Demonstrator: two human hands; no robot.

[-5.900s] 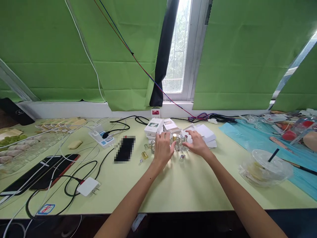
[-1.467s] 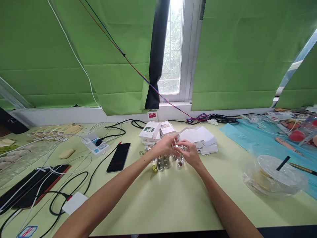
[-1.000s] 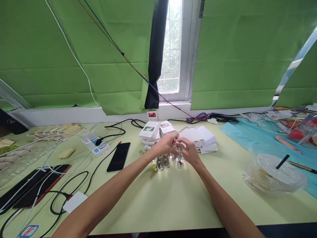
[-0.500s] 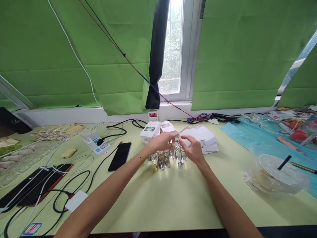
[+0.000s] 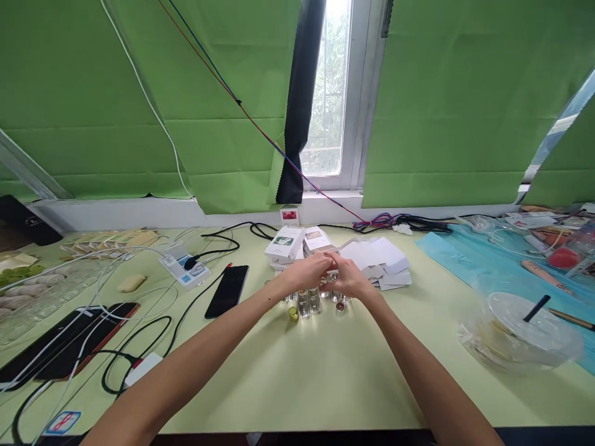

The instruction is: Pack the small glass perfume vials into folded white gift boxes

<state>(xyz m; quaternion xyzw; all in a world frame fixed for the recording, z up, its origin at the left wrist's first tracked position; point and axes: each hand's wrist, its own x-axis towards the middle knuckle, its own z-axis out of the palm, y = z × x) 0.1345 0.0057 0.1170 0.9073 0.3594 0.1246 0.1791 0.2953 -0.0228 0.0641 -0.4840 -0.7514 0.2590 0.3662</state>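
My left hand and my right hand meet above a cluster of small clear glass bottles. The fingers of both hands are closed and touch at the tips. Whatever lies between them is hidden. Several bottles stand upright under the hands, partly covered by them. In front of the cluster sit a yellow-gold cap and a small reddish-topped piece. Right behind my hands lie white boxes with printed pictures and a heap of plain white cartons.
Left of the bottles lies a black phone, with a power strip, cables and dark tablets farther left. On the right, a lidded plastic bowl stands in a clear bag beside a blue plastic sheet.
My right hand has closed in on my left, and their fingertips now touch. The gold-coloured piece that showed in my left fingers is hidden. The view has shifted slightly.
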